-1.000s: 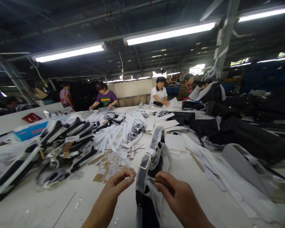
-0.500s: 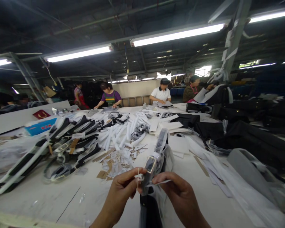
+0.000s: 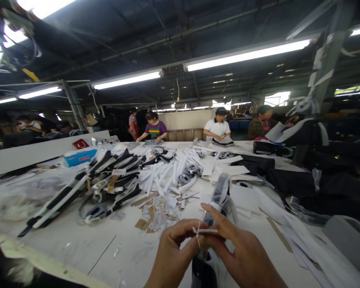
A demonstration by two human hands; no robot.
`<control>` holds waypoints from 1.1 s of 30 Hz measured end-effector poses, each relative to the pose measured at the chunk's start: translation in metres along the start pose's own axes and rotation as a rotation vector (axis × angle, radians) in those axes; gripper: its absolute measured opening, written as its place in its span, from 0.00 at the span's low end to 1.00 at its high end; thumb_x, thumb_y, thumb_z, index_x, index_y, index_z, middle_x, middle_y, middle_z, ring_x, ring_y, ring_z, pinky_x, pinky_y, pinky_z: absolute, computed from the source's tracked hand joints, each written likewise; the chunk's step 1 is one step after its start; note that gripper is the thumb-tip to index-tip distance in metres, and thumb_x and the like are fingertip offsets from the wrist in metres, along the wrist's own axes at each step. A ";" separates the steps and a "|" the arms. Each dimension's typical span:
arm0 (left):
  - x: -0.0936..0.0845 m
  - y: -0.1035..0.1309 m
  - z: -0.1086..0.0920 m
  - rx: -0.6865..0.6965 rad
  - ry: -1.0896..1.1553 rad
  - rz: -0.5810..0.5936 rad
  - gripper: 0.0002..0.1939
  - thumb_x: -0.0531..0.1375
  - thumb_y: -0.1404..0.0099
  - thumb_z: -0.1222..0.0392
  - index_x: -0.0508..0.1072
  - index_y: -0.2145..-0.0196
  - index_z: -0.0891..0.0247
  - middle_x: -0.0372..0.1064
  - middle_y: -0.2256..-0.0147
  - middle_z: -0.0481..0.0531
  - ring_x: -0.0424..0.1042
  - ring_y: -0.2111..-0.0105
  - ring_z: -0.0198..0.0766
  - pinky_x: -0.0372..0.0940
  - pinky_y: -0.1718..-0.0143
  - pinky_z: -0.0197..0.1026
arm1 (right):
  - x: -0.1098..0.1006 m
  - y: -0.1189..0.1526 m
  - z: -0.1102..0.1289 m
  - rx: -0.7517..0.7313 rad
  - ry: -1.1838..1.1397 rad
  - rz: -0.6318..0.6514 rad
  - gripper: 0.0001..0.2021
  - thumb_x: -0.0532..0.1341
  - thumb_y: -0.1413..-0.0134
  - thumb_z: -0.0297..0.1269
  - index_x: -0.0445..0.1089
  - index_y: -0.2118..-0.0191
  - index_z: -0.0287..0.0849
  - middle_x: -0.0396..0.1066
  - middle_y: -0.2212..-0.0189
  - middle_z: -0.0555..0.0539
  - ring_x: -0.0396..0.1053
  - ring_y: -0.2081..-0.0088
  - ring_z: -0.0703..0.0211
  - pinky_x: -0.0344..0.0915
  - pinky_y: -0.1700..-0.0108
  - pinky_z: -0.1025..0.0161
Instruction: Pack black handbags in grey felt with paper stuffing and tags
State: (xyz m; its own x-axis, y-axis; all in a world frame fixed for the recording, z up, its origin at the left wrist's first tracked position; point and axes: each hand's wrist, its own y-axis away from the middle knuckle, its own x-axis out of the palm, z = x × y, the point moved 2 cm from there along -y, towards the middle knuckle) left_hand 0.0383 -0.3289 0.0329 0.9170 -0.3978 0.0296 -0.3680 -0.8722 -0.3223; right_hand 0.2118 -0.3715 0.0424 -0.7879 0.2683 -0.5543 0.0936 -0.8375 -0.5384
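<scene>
My left hand (image 3: pixel 175 250) pinches a thin white string (image 3: pixel 198 241) beside a small white tag (image 3: pixel 209 231) seen edge-on. From the other side, my right hand (image 3: pixel 243 250) grips the tag between thumb and fingers, its index finger raised. Right behind my hands is a grey-black strap (image 3: pixel 222 188) in clear plastic, with a white band around it. Its middle is hidden by my fingers. Below them lies a black piece (image 3: pixel 202 274), partly covered by plastic.
Left of my hands are paper and cardboard scraps (image 3: pixel 156 216). Beyond lie white tubes (image 3: pixel 156 176), coiled straps (image 3: pixel 189 174), black strap bundles (image 3: pixel 120 164) and a blue pack (image 3: pixel 80 157). Black fabric (image 3: pixel 312 188) and white sheets (image 3: pixel 285 216) lie rightward. Several people work across the table.
The view has swung left, so things appear further right. My hands have come together at the tag and string, now covering the strap's buckle, which showed before.
</scene>
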 end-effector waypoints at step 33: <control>0.007 0.051 0.024 -0.036 -0.118 -0.435 0.17 0.68 0.42 0.45 0.73 0.62 0.57 0.68 0.72 0.47 0.71 0.72 0.36 0.70 0.68 0.35 | 0.016 0.040 -0.003 0.304 -0.471 -0.375 0.21 0.64 0.41 0.48 0.71 0.46 0.45 0.75 0.77 0.50 0.77 0.64 0.52 0.71 0.50 0.58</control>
State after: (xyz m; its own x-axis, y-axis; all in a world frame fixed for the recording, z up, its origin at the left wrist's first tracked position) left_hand 0.0300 -0.3691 -0.0059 0.9981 0.0414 0.0463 0.0525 -0.9612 -0.2707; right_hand 0.2046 -0.3992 0.0103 -0.9213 0.3887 0.0081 -0.3592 -0.8432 -0.4001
